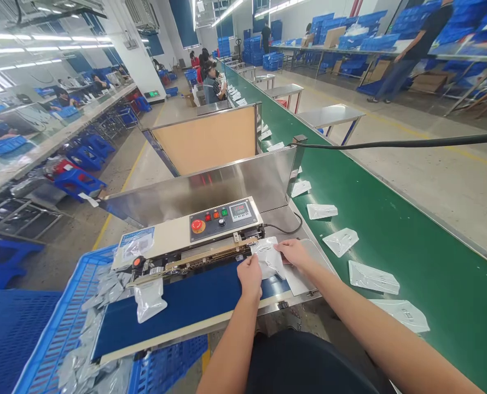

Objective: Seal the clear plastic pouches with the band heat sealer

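A white plastic pouch (270,259) is pinched at its two sides between my left hand (250,276) and my right hand (295,253). Its upper edge lies at the right end of the band sealing machine (178,232), beside the sealing slot. Under my left hand runs the machine's dark blue conveyor belt (206,293). Another white pouch (150,301) hangs by its top edge at the left end of the machine and rests on that belt. The fingers of both hands are closed.
A blue crate (69,306) full of pouches stands at the belt's left end. On my right, several white pouches lie along a green conveyor (391,230). Behind the sealer rises a steel panel (210,183); a black cable (407,143) crosses above the conveyor. People work farther off.
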The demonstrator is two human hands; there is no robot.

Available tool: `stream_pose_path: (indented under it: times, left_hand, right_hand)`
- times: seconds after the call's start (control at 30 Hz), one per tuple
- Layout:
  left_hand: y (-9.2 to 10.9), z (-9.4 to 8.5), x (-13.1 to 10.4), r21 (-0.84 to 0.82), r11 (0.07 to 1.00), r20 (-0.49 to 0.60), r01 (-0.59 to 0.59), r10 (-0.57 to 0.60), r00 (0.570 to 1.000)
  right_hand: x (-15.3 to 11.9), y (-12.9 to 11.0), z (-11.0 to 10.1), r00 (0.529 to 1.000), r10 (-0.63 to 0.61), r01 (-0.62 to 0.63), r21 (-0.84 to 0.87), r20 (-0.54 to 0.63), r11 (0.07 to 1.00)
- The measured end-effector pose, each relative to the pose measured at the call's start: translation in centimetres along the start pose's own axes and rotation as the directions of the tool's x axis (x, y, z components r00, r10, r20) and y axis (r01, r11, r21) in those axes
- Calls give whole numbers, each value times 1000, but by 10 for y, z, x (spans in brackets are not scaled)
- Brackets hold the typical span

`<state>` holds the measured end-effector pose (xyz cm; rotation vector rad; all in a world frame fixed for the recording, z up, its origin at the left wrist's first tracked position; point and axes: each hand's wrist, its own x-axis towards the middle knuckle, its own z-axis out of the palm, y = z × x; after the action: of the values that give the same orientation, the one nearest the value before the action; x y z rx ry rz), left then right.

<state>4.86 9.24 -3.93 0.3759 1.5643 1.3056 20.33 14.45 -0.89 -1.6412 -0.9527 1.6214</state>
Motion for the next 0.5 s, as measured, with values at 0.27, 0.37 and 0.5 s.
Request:
stream_pose_path:
  times: [0.27, 0.37, 0.5]
  left_hand:
    - [6, -62, 11, -16, 999, -142, -38, 35, 989]
    - [13, -86, 18, 16, 998, -212, -63, 65, 975]
    - [20, -126, 15, 138, 981, -314, -136, 173, 933]
  right_hand:
    - [-16, 17, 49, 985, 83, -87, 20, 152, 996]
    - [-34, 31, 23, 989, 35, -39, 27, 141, 999]
    - [-57, 66, -79, 966, -96, 73, -103, -239, 992]
